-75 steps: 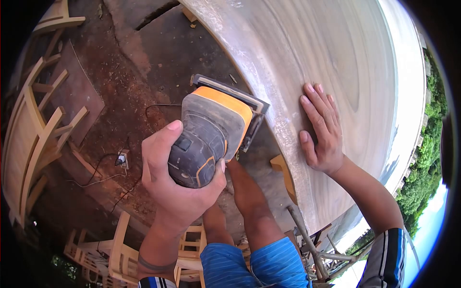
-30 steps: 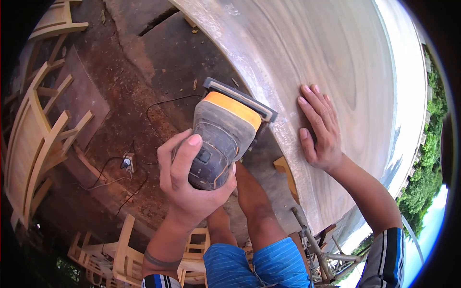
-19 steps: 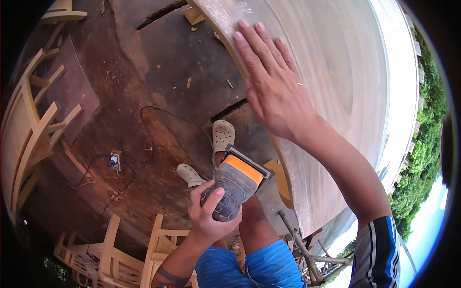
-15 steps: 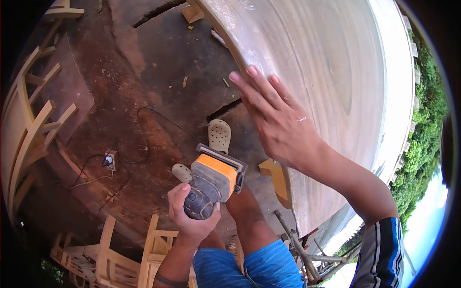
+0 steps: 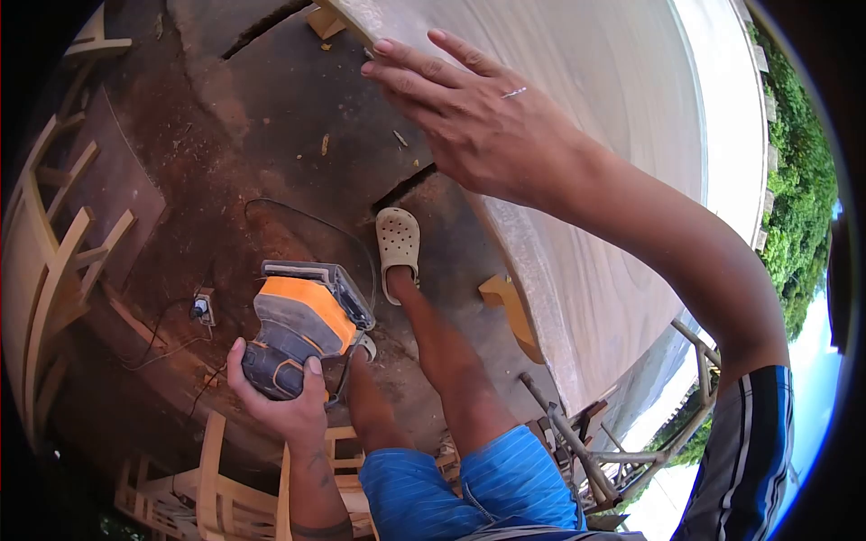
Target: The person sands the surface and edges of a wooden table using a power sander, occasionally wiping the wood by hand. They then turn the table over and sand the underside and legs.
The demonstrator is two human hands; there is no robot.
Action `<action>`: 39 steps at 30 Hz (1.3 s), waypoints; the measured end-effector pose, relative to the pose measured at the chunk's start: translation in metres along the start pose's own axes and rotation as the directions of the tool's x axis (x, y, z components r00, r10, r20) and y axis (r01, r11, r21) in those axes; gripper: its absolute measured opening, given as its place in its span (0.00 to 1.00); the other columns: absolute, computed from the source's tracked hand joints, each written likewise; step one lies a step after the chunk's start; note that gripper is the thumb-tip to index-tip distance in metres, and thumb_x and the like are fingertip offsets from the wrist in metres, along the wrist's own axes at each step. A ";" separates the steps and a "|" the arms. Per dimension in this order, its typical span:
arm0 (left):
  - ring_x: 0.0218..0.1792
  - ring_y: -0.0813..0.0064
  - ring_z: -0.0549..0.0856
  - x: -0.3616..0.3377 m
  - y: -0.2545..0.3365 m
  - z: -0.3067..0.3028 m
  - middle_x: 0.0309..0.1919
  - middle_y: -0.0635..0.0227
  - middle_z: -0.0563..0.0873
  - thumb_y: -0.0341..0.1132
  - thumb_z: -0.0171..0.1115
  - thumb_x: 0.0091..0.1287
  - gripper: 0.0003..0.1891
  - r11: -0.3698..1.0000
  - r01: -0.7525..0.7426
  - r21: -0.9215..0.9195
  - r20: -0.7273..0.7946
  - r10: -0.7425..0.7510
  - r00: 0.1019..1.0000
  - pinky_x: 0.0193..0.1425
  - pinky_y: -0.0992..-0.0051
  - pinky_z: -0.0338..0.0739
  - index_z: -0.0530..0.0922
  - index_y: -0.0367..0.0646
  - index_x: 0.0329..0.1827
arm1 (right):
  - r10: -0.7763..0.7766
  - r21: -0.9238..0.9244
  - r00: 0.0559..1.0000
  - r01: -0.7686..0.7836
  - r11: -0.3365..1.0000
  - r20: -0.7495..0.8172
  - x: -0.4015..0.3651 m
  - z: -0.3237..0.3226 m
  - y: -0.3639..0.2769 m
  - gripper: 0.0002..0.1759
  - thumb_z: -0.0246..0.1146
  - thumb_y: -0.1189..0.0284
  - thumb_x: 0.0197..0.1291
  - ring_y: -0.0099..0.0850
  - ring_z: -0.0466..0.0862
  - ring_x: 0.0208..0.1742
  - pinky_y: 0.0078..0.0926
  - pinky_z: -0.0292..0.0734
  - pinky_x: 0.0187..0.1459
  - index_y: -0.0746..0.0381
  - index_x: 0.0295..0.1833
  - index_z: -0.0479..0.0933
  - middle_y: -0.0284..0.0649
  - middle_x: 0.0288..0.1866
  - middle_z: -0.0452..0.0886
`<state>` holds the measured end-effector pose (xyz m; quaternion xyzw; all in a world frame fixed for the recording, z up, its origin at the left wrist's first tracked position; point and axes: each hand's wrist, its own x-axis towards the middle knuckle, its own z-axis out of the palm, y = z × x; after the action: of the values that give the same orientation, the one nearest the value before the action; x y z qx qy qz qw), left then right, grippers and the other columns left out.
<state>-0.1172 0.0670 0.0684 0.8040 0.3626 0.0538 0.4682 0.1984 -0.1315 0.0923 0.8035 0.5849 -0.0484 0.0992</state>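
Our left hand (image 5: 293,415) curls around the rounded, black-and-orange sander (image 5: 302,317) at 8 o'clock, some fingers hidden. Our right hand (image 5: 474,126), open, fingers nearly straight, spans the grained wooden slab (image 5: 622,171)'s edge at 12 o'clock; contact is unclear. We see 2 perforated clogs (image 5: 399,239), 1 mostly hidden.

There are two hands (image 5: 474,117), one sander (image 5: 302,329) and two clogs (image 5: 398,236) (one mostly hidden).
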 end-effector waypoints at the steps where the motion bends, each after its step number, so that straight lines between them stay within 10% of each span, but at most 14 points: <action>1: 0.62 0.63 0.77 -0.001 0.003 -0.002 0.64 0.56 0.73 0.28 0.74 0.55 0.42 1.000 0.011 0.000 -0.002 -0.011 1.000 0.66 0.66 0.75 0.65 0.41 0.75 | 0.011 0.003 0.999 -0.011 1.000 -0.038 -0.014 0.001 -0.009 0.28 0.61 0.64 0.62 0.33 0.53 0.86 0.42 0.47 0.85 0.64 0.67 0.77 0.38 0.80 0.64; 5: 0.65 0.60 0.74 -0.005 0.014 -0.002 0.66 0.55 0.71 0.26 0.74 0.52 0.43 1.000 -0.007 0.019 -0.004 0.007 1.000 0.70 0.63 0.71 0.65 0.40 0.75 | 0.188 0.314 0.970 -0.229 0.921 0.156 -0.116 0.006 -0.090 0.39 0.62 0.72 0.58 0.37 0.48 0.88 0.45 0.47 0.84 0.66 0.77 0.66 0.39 0.86 0.55; 13: 0.63 0.62 0.76 0.006 0.039 -0.026 0.64 0.58 0.73 0.24 0.73 0.57 0.40 0.942 -0.323 0.091 0.242 0.294 0.925 0.69 0.64 0.72 0.66 0.41 0.75 | 0.639 0.262 0.733 -0.680 0.684 0.234 -0.327 0.055 -0.291 0.41 0.57 0.76 0.61 0.39 0.52 0.87 0.45 0.47 0.84 0.62 0.82 0.58 0.41 0.87 0.52; 16: 0.62 0.64 0.76 0.002 0.058 -0.026 0.63 0.59 0.73 0.24 0.72 0.59 0.39 0.875 -0.470 0.118 0.305 0.418 0.856 0.66 0.66 0.75 0.66 0.43 0.75 | 0.812 0.224 0.456 -0.889 0.399 0.364 -0.386 0.050 -0.335 0.39 0.58 0.72 0.67 0.47 0.52 0.86 0.48 0.47 0.83 0.64 0.82 0.56 0.49 0.86 0.51; 19: 0.57 0.67 0.79 0.005 0.071 -0.015 0.62 0.60 0.73 0.24 0.73 0.56 0.41 0.950 -0.309 -0.048 0.335 0.307 0.891 0.60 0.67 0.79 0.64 0.43 0.75 | 0.920 0.207 0.128 -0.977 0.052 0.372 -0.404 0.021 -0.352 0.38 0.59 0.70 0.70 0.52 0.52 0.85 0.50 0.48 0.82 0.66 0.81 0.55 0.54 0.85 0.52; 21: 0.35 0.76 0.81 -0.019 0.086 0.011 0.51 0.63 0.77 0.25 0.72 0.61 0.39 0.941 -0.034 -0.335 0.355 0.160 0.921 0.29 0.76 0.81 0.63 0.45 0.75 | 0.952 0.232 0.066 -0.973 -0.006 0.300 -0.409 0.016 -0.357 0.38 0.60 0.69 0.71 0.53 0.53 0.85 0.52 0.49 0.82 0.67 0.81 0.55 0.55 0.85 0.52; 27: 0.37 0.67 0.84 -0.074 0.060 0.071 0.52 0.58 0.77 0.29 0.71 0.64 0.38 0.872 0.144 -0.468 0.378 0.050 0.924 0.32 0.69 0.84 0.60 0.47 0.75 | 0.961 0.599 0.215 -0.797 0.070 0.173 -0.347 0.018 -0.288 0.34 0.59 0.71 0.71 0.53 0.57 0.83 0.50 0.54 0.80 0.66 0.79 0.60 0.53 0.83 0.57; 32: 0.42 0.70 0.83 -0.116 0.024 0.104 0.55 0.59 0.75 0.26 0.72 0.62 0.40 0.915 -0.122 -0.386 0.273 0.239 0.932 0.33 0.73 0.85 0.60 0.46 0.75 | 0.951 0.665 0.293 -0.691 0.284 -0.101 -0.284 0.064 -0.174 0.29 0.57 0.69 0.71 0.49 0.63 0.81 0.49 0.56 0.79 0.65 0.75 0.65 0.49 0.80 0.63; 39: 0.60 0.64 0.77 -0.188 0.048 0.112 0.60 0.58 0.73 0.26 0.77 0.51 0.44 0.962 -0.241 -0.126 0.280 0.268 0.922 0.64 0.63 0.74 0.65 0.44 0.73 | 0.878 0.602 0.413 -0.646 0.469 -0.241 -0.256 0.072 -0.094 0.27 0.55 0.70 0.70 0.50 0.64 0.79 0.49 0.56 0.80 0.69 0.72 0.68 0.54 0.76 0.68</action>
<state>-0.1817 -0.1464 0.0923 0.8216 0.1785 0.0098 0.5413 0.0327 -0.3573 0.0620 0.9618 0.1153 0.1004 -0.2270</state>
